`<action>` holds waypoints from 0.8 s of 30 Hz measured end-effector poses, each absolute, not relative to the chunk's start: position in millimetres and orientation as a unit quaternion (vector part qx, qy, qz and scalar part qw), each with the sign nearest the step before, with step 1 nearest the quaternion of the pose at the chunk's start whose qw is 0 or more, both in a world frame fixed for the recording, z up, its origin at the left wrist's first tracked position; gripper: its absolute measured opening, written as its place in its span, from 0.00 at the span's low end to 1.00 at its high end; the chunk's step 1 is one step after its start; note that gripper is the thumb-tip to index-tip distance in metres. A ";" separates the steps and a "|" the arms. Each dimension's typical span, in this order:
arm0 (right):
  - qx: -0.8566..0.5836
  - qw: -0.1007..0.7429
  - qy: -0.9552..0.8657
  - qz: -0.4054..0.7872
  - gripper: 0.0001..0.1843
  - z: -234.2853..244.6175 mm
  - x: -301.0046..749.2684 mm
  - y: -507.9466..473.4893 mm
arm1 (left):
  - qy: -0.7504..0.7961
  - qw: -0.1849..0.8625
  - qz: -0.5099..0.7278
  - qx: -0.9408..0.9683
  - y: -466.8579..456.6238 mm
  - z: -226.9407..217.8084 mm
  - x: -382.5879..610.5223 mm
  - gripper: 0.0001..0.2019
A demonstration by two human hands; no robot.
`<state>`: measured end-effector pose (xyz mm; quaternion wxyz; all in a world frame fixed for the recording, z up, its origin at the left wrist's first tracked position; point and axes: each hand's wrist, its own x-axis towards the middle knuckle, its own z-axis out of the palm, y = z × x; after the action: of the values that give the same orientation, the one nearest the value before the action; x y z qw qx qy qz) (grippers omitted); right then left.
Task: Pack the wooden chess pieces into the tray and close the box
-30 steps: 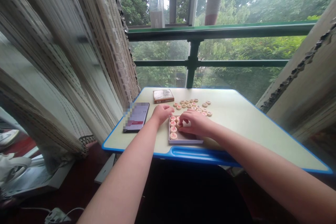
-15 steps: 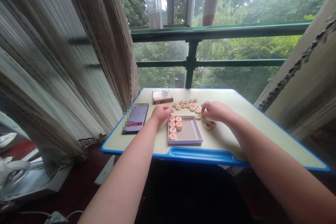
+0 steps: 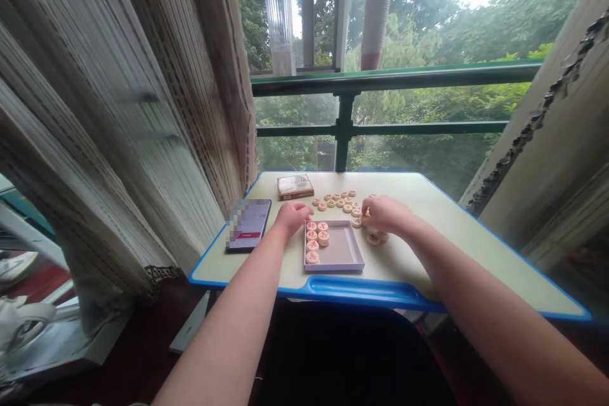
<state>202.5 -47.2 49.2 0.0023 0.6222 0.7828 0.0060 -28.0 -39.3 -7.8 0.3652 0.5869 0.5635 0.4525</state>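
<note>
A shallow open box (image 3: 340, 268) stands near the table's front edge, with several round Chinese chess pieces (image 3: 313, 257) with red characters in two columns along its left side. At the box's far left corner is my left hand (image 3: 291, 217), fingers bent and close together; what they grip, if anything, is hidden. My right hand (image 3: 386, 213) is right of the box, its fingertips pinched down on a Chinese chess piece that they mostly cover. More loose pieces (image 3: 356, 211) are scattered beyond the box, and a few others (image 3: 373, 238) lie below the right hand.
A phone (image 3: 250, 225) with its screen lit lies on the left of the pale table (image 3: 457, 235). Behind it rests a small brown-edged box lid (image 3: 295, 187). A blue tray groove (image 3: 366, 290) runs along the front edge. Curtains (image 3: 204, 76) and a green railing (image 3: 404, 79) enclose the far side.
The camera view has shifted, so the table appears slightly lower. My right hand has shifted slightly over the loose pieces. The left hand stays by the box corner, and the boxed pieces look the same.
</note>
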 end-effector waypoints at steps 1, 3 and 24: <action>0.626 -0.013 0.780 0.009 0.12 50.3 201.7 -48.1 | 0.564 0.365 0.453 0.586 -39.4 -7.9 -27.9 0.09; 0.629 -0.056 0.775 0.018 0.12 52.2 200.0 -50.4 | 0.564 0.363 0.454 0.586 -39.3 -8.9 -28.1 0.09; 0.315 -0.087 0.938 -0.119 0.09 50.8 171.5 -85.3 | 0.558 0.365 0.457 0.588 -33.4 -14.2 -31.1 0.10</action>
<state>171.5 -85.3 50.8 -0.0865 0.3148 0.9377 -0.1193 -31.1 -33.4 -14.2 0.3652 0.5884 0.5580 0.4572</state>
